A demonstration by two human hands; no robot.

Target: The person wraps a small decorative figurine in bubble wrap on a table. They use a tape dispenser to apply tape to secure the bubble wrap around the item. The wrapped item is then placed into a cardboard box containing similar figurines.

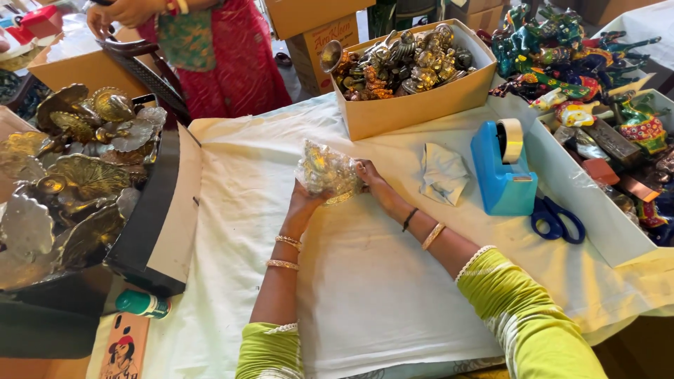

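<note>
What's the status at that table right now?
Left hand and right hand both grip the plastic-wrapped metal figurine. White cloth below. Nothing in the way.

- Bright, even daylight; the white cloth (365,281) below the fingers (361,168) is nearly washed out.
- Shadows are soft and faint, lying just under the forearms.
- Small glints of glare on the clear wrap (326,172) between the fingers and on the metal leaves (77,182) far to their left.
- Edges bend outward slightly; corners look softer.
</note>
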